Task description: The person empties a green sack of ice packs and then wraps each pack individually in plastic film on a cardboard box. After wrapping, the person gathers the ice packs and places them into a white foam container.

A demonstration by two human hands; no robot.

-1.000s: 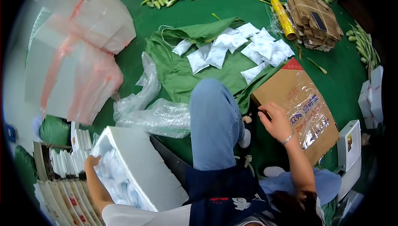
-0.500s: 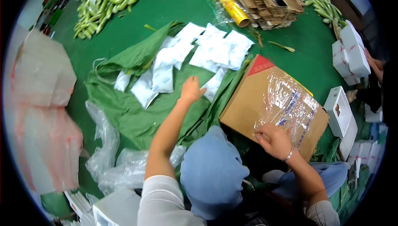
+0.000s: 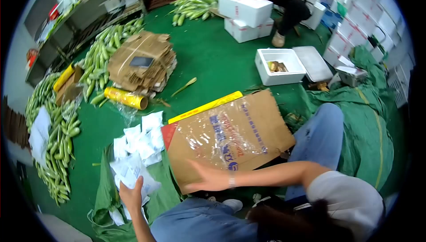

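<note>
The left hand [image 3: 132, 192] is partly closed around a white packet [image 3: 135, 172], left of the cardboard box [image 3: 262, 122]. The right hand [image 3: 206, 176], empty and open with fingers spread, is over the box's near left part; contact is unclear. More packets [image 3: 144, 137] lie on green cloth [image 3: 162, 174] left of the box.
</note>
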